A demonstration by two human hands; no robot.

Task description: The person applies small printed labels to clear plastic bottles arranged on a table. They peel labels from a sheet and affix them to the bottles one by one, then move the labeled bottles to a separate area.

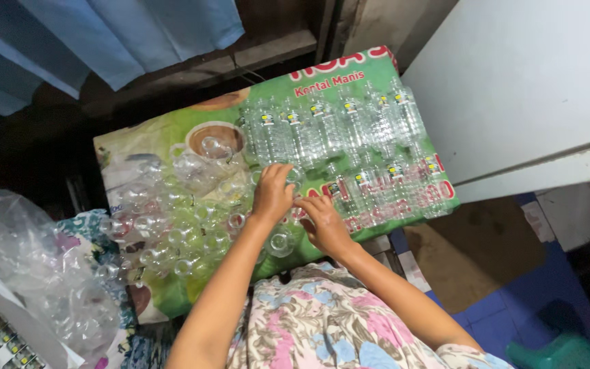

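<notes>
Your left hand point(272, 193) curls down on a clear bottle point(293, 179); your right hand point(322, 222), just beside, pinches another bottle point(306, 205).

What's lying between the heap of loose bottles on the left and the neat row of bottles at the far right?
In the head view, both hands, left and right, over the green printed sheet.

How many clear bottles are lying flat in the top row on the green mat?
6, side by side along the far edge of the mat: bottles at. More lie in a lower row, some perhaps hidden by the hands.
</notes>
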